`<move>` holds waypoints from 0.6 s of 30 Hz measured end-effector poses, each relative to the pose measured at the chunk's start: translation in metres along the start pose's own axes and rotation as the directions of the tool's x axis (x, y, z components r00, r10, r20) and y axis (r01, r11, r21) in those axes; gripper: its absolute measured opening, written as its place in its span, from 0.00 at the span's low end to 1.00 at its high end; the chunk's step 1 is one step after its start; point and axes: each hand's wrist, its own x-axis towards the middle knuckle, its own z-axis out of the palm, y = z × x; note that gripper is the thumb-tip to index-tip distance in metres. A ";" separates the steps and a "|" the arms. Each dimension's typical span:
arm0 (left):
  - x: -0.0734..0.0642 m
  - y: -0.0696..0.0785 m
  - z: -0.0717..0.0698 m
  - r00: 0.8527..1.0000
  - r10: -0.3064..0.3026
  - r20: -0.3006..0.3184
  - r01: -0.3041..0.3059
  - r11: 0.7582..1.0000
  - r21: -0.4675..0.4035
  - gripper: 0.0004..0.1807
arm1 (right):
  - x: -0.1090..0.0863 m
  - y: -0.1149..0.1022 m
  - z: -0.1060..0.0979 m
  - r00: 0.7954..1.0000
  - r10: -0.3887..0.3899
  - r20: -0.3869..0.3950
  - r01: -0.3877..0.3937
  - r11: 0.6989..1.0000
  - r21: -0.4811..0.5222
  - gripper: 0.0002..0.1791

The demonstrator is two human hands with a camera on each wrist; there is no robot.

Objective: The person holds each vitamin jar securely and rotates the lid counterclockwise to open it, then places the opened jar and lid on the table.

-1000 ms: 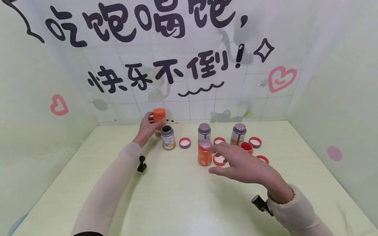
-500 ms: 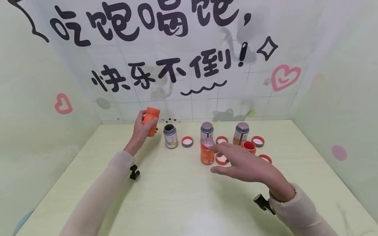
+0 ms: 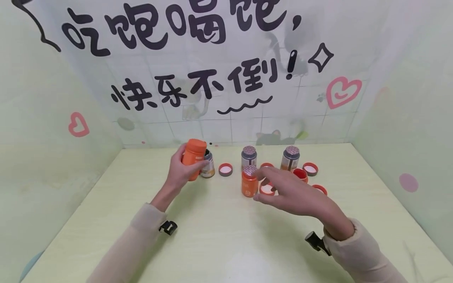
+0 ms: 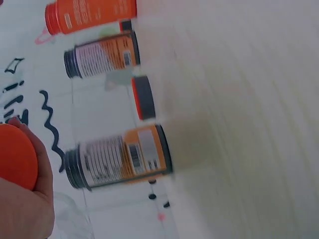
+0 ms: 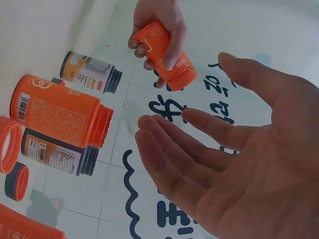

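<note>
My left hand (image 3: 177, 169) grips an orange capped bottle (image 3: 192, 159), fingers and thumb wrapped round its body. The bottle is tilted and held up, overlapping an uncapped grey bottle (image 3: 210, 168) behind it in the head view. In the right wrist view the same orange bottle (image 5: 160, 46) leans cap-down in the image. My right hand (image 3: 293, 194) hovers palm down with its fingers relaxed and bent a little, holding nothing. Closest to its fingertips stands an orange bottle (image 3: 249, 187) with a patterned foil seal on its mouth.
Two grey bottles, one in the middle (image 3: 249, 156) and one further right (image 3: 291, 159), stand foil-sealed at the back. An open orange bottle (image 3: 300, 175) is partly behind my right hand. Several caps lie inside-up, among them a grey-rimmed cap (image 3: 225, 169). A back wall (image 3: 244, 131) borders the table.
My left hand has lifted the orange bottle from beside the back wall, first leftward, then right and nearer, now in front of the uncapped grey bottle. The right hand has barely moved.
</note>
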 end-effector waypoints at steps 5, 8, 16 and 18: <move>-0.022 0.019 0.034 0.991 0.029 0.128 -0.020 0.998 -0.067 0.25 | 0.002 0.000 0.001 0.999 -0.001 -0.052 0.002 1.000 0.026 0.29; -0.033 0.028 0.052 0.977 0.061 0.202 -0.045 0.996 -0.081 0.25 | 0.002 -0.001 0.002 0.996 -0.010 -0.089 0.015 0.999 0.051 0.29; -0.062 0.051 0.087 0.952 0.062 0.298 -0.095 0.991 0.099 0.25 | 0.003 -0.003 0.004 0.986 -0.017 -0.164 0.032 0.995 0.089 0.32; -0.069 0.054 0.094 0.955 0.071 0.289 -0.131 0.972 0.193 0.26 | 0.003 -0.004 0.005 0.986 -0.008 -0.165 0.024 0.995 0.093 0.32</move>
